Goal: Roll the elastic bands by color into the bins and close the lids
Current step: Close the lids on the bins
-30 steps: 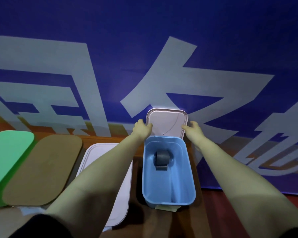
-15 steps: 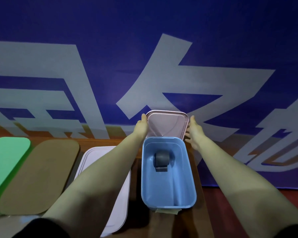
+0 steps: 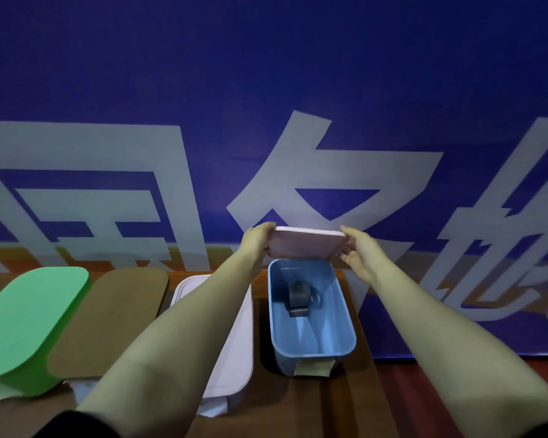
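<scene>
An open blue bin (image 3: 310, 339) stands on the wooden table, with a rolled grey elastic band (image 3: 299, 297) lying in its far half. Just beyond the bin's far rim a pale pink lid (image 3: 307, 246) hangs tilted in the air. My left hand (image 3: 256, 240) grips the lid's left edge, and my right hand (image 3: 359, 251) holds its right edge, fingers curled around it. Both forearms reach out from the bottom of the view.
Left of the blue bin sits a white lidded bin (image 3: 234, 336), then a brown lid (image 3: 114, 320) and a green lid (image 3: 29, 320). A blue banner with large pale characters (image 3: 298, 121) hangs right behind the table. Red floor (image 3: 408, 399) shows at the lower right.
The pink lid stood nearly upright behind the bin; both hands have lifted it and tipped it forward toward flat above the bin's far rim.
</scene>
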The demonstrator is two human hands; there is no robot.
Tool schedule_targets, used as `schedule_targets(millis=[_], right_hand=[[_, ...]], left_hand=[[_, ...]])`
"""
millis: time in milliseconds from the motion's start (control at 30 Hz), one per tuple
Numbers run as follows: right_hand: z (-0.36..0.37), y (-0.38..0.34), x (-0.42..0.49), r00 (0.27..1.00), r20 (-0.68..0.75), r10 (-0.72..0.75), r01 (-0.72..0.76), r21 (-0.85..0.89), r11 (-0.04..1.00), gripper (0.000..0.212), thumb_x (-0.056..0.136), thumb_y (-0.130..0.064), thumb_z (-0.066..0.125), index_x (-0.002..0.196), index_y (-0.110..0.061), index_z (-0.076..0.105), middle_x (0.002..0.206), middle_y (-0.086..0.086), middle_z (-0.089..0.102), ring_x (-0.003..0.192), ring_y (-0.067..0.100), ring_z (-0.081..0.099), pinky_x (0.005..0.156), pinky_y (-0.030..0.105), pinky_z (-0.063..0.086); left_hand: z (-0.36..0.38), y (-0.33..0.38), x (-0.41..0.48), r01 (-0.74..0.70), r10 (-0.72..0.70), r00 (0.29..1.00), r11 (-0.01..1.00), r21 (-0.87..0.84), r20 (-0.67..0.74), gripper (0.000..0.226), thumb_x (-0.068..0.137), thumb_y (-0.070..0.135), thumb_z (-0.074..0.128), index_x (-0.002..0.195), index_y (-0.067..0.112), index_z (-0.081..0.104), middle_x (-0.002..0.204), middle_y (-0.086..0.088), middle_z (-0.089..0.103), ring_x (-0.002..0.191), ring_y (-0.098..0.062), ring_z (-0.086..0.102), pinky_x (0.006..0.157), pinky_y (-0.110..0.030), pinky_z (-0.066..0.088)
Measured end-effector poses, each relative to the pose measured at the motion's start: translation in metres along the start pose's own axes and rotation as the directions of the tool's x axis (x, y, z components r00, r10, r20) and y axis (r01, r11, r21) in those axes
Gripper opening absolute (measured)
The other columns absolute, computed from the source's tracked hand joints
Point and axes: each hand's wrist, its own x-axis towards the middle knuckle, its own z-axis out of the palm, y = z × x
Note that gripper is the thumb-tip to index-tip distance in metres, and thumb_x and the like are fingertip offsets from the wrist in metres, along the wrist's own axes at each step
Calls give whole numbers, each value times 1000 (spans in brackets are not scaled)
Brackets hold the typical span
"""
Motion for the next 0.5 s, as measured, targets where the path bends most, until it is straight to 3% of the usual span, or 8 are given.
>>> schedule_targets(millis=[67,133,200,300,400,500], right_hand=[[-4,7,-12,1000,-30,-8,7,-19,1000,13,90,-3,57,103,-5,57,93,11,58,85,20,59,74,29,51],[-8,17,-21,998,-54,-26,19,-115,993,41,86,11,52,125,-3,50,108,12,53,101,27,57,85,34,48],[-13,29,-30,998,-45,-33,20,-259,966,58,82,20,47,135,-2,45,121,9,47,119,31,50,87,31,47],[-23,50,-42,999,1,-32,29,-408,912,64,76,26,45,133,-4,47,133,14,50,124,30,48,89,31,45],[-35,70,-50,999,36,-1,20,-516,856,72,74,26,45,135,-14,45,142,9,45,129,28,42,98,34,41],[-45,83,-59,998,63,29,17,-632,775,79,74,20,50,140,-22,39,144,7,42,130,28,40,106,40,39]], left_hand=[[-8,-8,-10,29,-29,1000,999,30,-13,7,89,3,53,95,2,56,84,-9,54,71,-16,55,65,-24,48],[-15,-15,-23,54,-51,998,982,181,-22,9,86,-5,50,92,-2,55,79,-12,50,74,-21,54,68,-28,49],[-20,-26,-32,51,-47,999,915,401,-19,20,85,-5,53,105,-4,57,84,-13,52,83,-24,54,73,-30,48],[-27,-48,-45,38,-49,999,853,520,6,35,80,-7,63,114,-8,55,98,-17,56,90,-28,55,76,-32,49],[-30,-64,-57,31,-61,997,836,547,37,36,78,-11,66,113,-9,56,97,-15,55,87,-26,55,69,-27,49],[-31,-80,-62,8,-41,998,790,613,39,49,74,-4,75,118,-3,53,110,-14,58,106,-31,59,85,-32,51]])
